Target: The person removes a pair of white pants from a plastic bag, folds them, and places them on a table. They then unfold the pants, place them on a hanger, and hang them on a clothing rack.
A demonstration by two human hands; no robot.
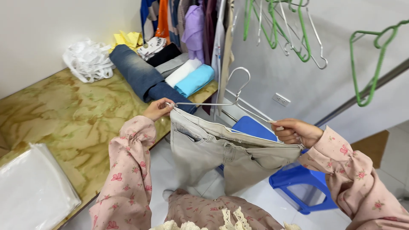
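A pair of light grey trousers (221, 155) hangs by its waistband from a silver wire hanger (232, 91). My left hand (158, 108) pinches the waistband and the hanger's left end together. At the right end of the waistband my right hand (294, 131) grips the cloth and the hanger. Both sleeves are pink with a flower print. The trouser legs drop down in front of my body.
A marbled yellow-green table (64, 119) on the left carries rolled jeans (136, 72), folded white and light blue cloths (194, 79), a white bundle (87, 59) and a clear plastic sheet (30, 187). Clothes hang behind. Green hangers (375, 59) dangle from a rail. A blue stool (294, 179) stands below.
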